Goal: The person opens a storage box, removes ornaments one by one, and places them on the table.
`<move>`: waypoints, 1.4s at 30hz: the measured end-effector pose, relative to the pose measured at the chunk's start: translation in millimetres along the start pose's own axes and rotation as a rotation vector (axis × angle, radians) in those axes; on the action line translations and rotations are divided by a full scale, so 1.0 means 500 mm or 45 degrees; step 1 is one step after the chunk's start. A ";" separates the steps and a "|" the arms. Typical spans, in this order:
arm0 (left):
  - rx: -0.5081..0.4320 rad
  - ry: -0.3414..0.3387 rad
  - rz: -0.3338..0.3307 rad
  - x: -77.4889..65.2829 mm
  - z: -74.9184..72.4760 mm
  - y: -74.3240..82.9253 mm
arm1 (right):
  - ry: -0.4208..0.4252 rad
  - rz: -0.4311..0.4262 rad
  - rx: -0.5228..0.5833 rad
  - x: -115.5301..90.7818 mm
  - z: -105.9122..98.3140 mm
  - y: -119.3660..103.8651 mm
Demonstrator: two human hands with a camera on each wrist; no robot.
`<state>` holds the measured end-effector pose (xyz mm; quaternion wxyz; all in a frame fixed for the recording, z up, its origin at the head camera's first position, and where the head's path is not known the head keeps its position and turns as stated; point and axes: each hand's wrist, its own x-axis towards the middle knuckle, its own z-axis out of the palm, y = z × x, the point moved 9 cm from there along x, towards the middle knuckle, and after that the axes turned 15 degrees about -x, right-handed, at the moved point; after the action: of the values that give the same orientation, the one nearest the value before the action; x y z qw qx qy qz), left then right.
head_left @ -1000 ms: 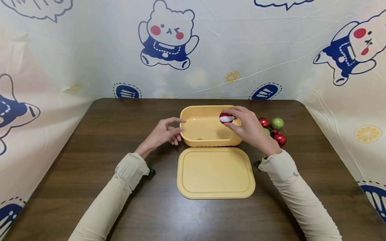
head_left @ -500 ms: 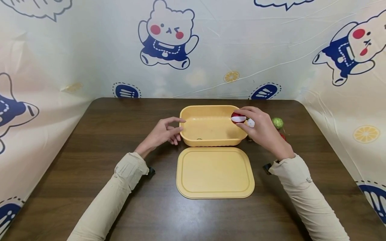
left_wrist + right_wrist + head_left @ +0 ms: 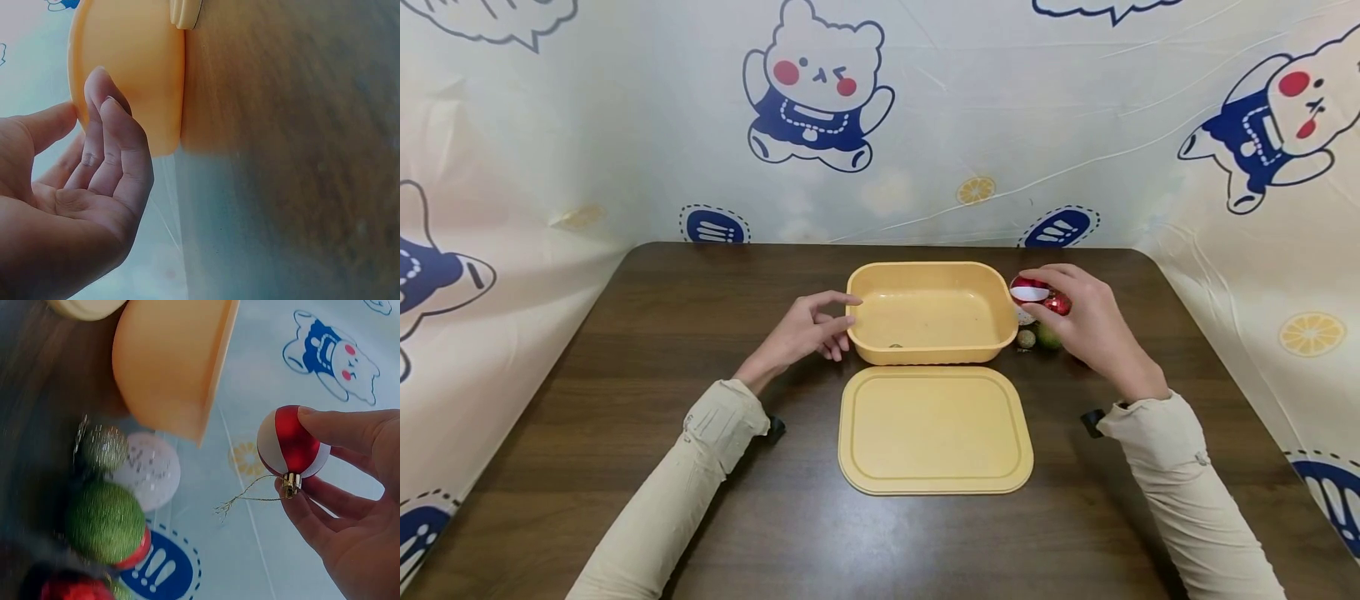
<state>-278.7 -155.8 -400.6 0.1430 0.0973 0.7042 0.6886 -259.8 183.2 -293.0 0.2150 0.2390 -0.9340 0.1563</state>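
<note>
My right hand (image 3: 1093, 325) pinches a red-and-white Christmas bauble (image 3: 294, 442) between thumb and fingers, beyond the right end of a yellow plastic box (image 3: 925, 356). A gold cap and string loop (image 3: 291, 482) hang from the bauble in the right wrist view. Under and beside that hand lie more baubles: a green one (image 3: 105, 522), a small gold one (image 3: 105, 449), a white speckled one (image 3: 150, 472) and red ones (image 3: 1057, 302), partly hidden. At the box's left end, my left hand (image 3: 808, 333) touches the rim with loosely bent fingers (image 3: 122, 125).
A yellow lid (image 3: 936, 431) lies flat in front of the box on the dark wooden table (image 3: 880, 550). Inside the box, a small dark spot shows near its front wall. A printed cloth (image 3: 917, 125) with cartoon bears hangs behind and beside the table.
My right hand has moved right with the bauble, from over the box to beyond its right end above the other baubles. The left hand, box and lid have stayed put.
</note>
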 end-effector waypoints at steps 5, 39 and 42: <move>0.004 0.004 0.000 -0.002 0.000 0.002 | -0.004 0.065 -0.035 -0.006 -0.010 0.039; 0.012 0.000 -0.008 -0.003 0.001 0.001 | -0.076 0.372 -0.053 -0.048 -0.007 0.244; 0.012 -0.004 -0.003 -0.001 0.002 0.001 | -0.075 0.388 -0.037 -0.055 -0.011 0.263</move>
<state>-278.0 -155.1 -400.2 0.1445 0.0980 0.7072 0.6851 -303.8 305.7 -326.4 0.1648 0.0956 -0.9675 0.1664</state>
